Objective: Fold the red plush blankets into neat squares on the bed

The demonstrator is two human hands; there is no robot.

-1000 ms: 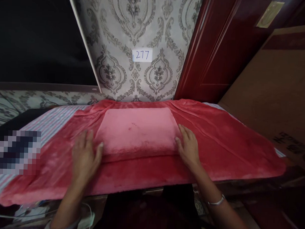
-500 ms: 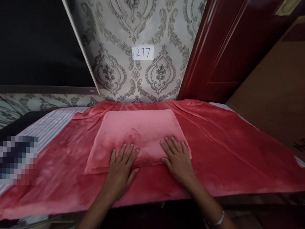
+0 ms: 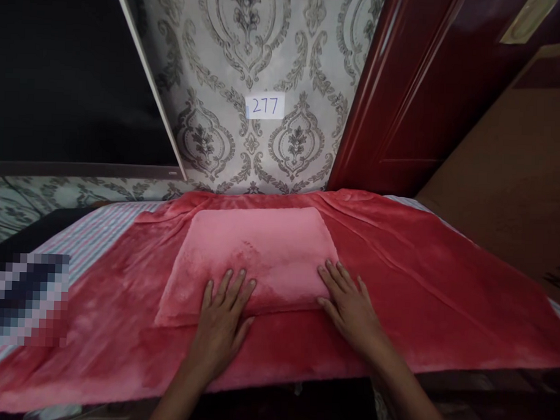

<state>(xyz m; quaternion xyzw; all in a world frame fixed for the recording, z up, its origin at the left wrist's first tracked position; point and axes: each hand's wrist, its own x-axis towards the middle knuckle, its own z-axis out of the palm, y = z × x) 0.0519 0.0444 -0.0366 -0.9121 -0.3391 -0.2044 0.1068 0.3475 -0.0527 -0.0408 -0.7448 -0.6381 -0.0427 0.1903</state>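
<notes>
On the red blanket (image 3: 420,270) lies a folded pink towel (image 3: 255,252). The left hand (image 3: 223,321) and right hand (image 3: 350,304) press flat on its near edge, fingers spread, gripping nothing.

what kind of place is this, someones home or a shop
Most likely a room in a home. The wall has ornate damask wallpaper, a glossy dark red door stands at the right, and both hands, left hand and right hand, lie flat on a folded pink towel over a red blanket.
</notes>
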